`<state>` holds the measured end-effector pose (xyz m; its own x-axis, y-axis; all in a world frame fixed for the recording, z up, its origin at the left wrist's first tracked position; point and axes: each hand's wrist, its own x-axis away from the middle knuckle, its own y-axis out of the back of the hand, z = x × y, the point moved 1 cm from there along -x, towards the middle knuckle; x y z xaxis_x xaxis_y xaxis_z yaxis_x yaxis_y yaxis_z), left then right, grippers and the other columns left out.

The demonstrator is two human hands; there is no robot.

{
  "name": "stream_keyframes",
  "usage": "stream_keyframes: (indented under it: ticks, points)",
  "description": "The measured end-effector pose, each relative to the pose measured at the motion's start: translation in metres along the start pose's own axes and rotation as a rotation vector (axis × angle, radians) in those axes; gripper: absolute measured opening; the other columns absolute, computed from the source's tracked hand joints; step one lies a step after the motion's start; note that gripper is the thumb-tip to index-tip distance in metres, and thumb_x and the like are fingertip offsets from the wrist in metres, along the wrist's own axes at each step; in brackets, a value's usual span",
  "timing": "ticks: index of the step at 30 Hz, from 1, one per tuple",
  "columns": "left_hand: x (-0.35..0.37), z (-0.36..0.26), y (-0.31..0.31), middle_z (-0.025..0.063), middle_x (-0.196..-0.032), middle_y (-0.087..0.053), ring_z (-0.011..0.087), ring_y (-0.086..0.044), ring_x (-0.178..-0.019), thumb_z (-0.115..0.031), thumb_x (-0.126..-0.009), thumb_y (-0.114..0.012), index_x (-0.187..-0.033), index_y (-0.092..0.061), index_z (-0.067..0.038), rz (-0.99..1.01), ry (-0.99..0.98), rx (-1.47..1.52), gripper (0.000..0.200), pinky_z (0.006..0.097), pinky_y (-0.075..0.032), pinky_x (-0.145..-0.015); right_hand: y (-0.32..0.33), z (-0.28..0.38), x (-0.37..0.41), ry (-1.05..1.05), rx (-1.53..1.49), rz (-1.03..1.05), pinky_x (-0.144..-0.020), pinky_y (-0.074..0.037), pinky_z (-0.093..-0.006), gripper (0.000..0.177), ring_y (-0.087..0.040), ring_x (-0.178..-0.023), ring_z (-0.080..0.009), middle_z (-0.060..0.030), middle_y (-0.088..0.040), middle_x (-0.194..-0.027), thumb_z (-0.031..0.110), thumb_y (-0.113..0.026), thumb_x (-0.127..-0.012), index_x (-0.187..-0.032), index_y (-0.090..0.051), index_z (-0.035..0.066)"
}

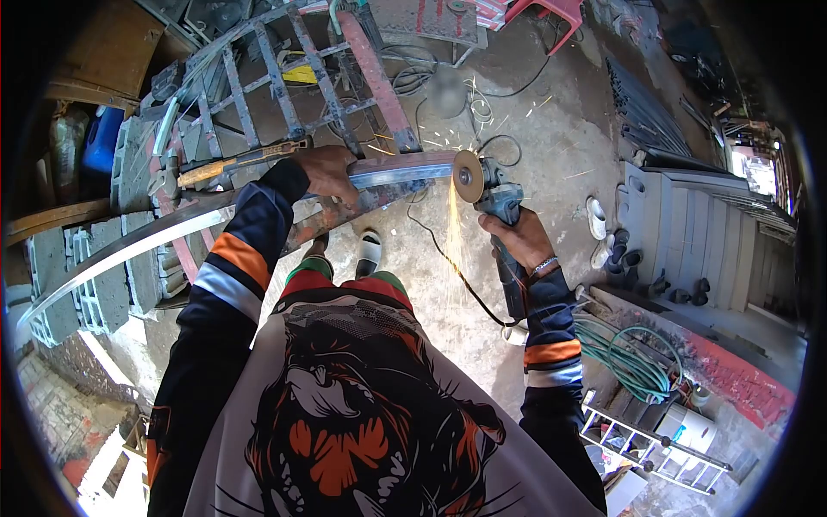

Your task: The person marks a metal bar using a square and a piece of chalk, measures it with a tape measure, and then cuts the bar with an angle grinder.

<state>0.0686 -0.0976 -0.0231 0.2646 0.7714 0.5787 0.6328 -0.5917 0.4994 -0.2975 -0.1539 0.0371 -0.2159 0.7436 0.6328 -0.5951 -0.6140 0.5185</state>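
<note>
My left hand is closed over a long silver metal bar, which lies across a rusty steel frame and runs far out to the left. In my right hand is an angle grinder, fingers wrapped round its body. Its brown disc touches the right end of the bar, and orange sparks stream down toward the floor. A long orange and black tool rests on the frame beside my left hand.
Grey hollow blocks stand at the left. The grinder's black cord trails over the concrete floor. At the right are a coiled green hose, a small white ladder and several shoes. A red stool is at the top.
</note>
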Motion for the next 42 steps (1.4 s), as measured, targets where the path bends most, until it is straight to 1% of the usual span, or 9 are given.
stream_keyframes:
  ticks: [4,6,9,12,20,28,31,37,42]
  points:
    - [0.003,-0.005,0.003,0.0201,-0.091,-0.073,0.0304,-0.071,-0.084,-0.038,-0.062,-0.083,-0.101,-0.071,0.007,-0.013,-0.008,-0.005,0.061,0.0392,-0.055,-0.076,-0.001,0.000,0.000,0.030,0.017,-0.003,-0.051,-0.052,-0.0333,0.045,-0.066,-0.054,-0.0184,-0.0076,-0.065,-0.068,0.039,-0.081,-0.084,-0.090,-0.067,-0.003]
    - [0.002,-0.008,0.005,0.0135,-0.094,-0.074,0.0187,-0.071,-0.080,-0.027,-0.069,-0.089,-0.116,-0.067,0.005,0.056,0.067,-0.036,0.061,0.0311,-0.059,-0.070,-0.001,-0.001,0.000,0.024,0.022,-0.002,-0.051,-0.052,-0.0333,0.045,-0.066,-0.054,-0.0184,-0.0077,-0.065,-0.068,0.039,-0.081,-0.083,-0.090,-0.067,-0.003]
    - [0.003,-0.003,0.002,0.0218,-0.090,-0.072,0.0309,-0.070,-0.083,-0.039,-0.062,-0.082,-0.101,-0.070,0.008,0.006,0.004,0.005,0.062,0.0402,-0.055,-0.076,-0.003,-0.011,-0.007,0.044,0.033,-0.008,-0.051,-0.052,-0.0335,0.046,-0.066,-0.054,-0.0184,-0.0077,-0.065,-0.068,0.040,-0.081,-0.083,-0.090,-0.067,-0.003]
    - [-0.001,0.001,0.000,0.0221,-0.090,-0.072,0.0315,-0.070,-0.084,-0.039,-0.063,-0.081,-0.101,-0.070,0.008,0.010,0.006,-0.030,0.062,0.0407,-0.054,-0.076,-0.003,-0.013,-0.007,0.075,0.084,-0.044,-0.061,-0.053,-0.0358,0.045,-0.069,-0.063,-0.0205,-0.0099,-0.069,-0.069,0.043,-0.079,-0.082,-0.088,-0.071,-0.001]
    - [0.004,-0.004,0.002,0.0231,-0.095,-0.071,0.0342,-0.070,-0.088,-0.042,-0.063,-0.080,-0.105,-0.068,0.009,-0.034,0.016,-0.121,0.067,0.0405,-0.054,-0.078,0.002,0.016,0.004,0.072,-0.163,-0.050,-0.050,-0.049,-0.0317,0.034,-0.063,-0.054,-0.0150,-0.0048,-0.064,-0.068,0.031,-0.080,-0.086,-0.089,-0.068,-0.001]
    - [0.001,-0.003,0.002,0.0236,-0.095,-0.071,0.0342,-0.070,-0.088,-0.042,-0.061,-0.081,-0.106,-0.068,0.009,-0.027,0.002,-0.067,0.069,0.0405,-0.054,-0.078,0.009,0.008,0.012,0.035,-0.184,-0.053,-0.050,-0.049,-0.0316,0.036,-0.062,-0.053,-0.0140,-0.0033,-0.061,-0.065,0.034,-0.081,-0.085,-0.087,-0.067,0.000]
    - [0.005,-0.011,0.008,0.0193,-0.099,-0.072,0.0279,-0.070,-0.089,-0.039,-0.064,-0.089,-0.116,-0.066,0.008,0.021,0.060,-0.122,0.074,0.0364,-0.055,-0.081,0.005,0.002,0.015,0.018,-0.199,-0.036,-0.050,-0.049,-0.0314,0.035,-0.061,-0.053,-0.0138,-0.0033,-0.061,-0.064,0.033,-0.080,-0.086,-0.084,-0.067,0.001]
    - [0.015,-0.033,0.022,0.0137,-0.087,-0.071,0.0215,-0.066,-0.077,-0.027,-0.068,-0.075,-0.106,-0.071,0.004,0.067,0.062,-0.022,0.050,0.0362,-0.052,-0.074,0.005,-0.002,0.027,-0.040,-0.267,-0.032,-0.050,-0.048,-0.0313,0.033,-0.060,-0.053,-0.0135,-0.0026,-0.060,-0.064,0.031,-0.080,-0.085,-0.083,-0.067,0.001]
    - [-0.007,-0.002,0.017,0.0105,-0.080,-0.069,0.0177,-0.062,-0.072,-0.029,-0.070,-0.075,-0.100,-0.072,0.003,0.106,0.012,-0.005,0.043,0.0366,-0.050,-0.069,0.007,-0.004,0.030,-0.029,-0.312,-0.040,-0.050,-0.048,-0.0312,0.035,-0.061,-0.052,-0.0144,-0.0031,-0.061,-0.065,0.033,-0.081,-0.084,-0.083,-0.067,0.001]
